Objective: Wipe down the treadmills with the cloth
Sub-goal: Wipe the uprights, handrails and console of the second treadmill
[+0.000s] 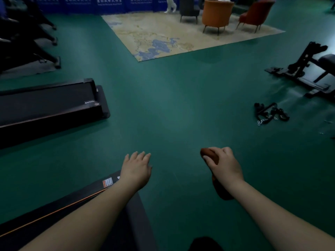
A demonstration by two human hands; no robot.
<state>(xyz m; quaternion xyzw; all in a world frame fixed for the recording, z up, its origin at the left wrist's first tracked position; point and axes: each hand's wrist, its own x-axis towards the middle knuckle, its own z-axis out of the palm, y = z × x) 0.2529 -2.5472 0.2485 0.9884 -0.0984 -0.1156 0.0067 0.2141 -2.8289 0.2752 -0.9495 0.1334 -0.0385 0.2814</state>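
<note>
My right hand (223, 164) grips a reddish-brown cloth (210, 154); one bunch shows past the fingers and the rest hangs below the wrist. It is held over bare green floor. My left hand (136, 168) is stretched forward with straight, spread fingers and holds nothing. Under my left forearm lies the rear end of a black treadmill (72, 201) with an orange stripe and a warning sticker. A second black treadmill (49, 104) lies on a mat at the left, well away from both hands.
More black exercise machines (27, 42) stand at the far left. A weight bench (311, 71) and loose cable handles (270, 114) lie on the floor at the right. A patterned rug (163, 38) with an orange armchair (216, 14) and a red armchair (256, 14) is ahead.
</note>
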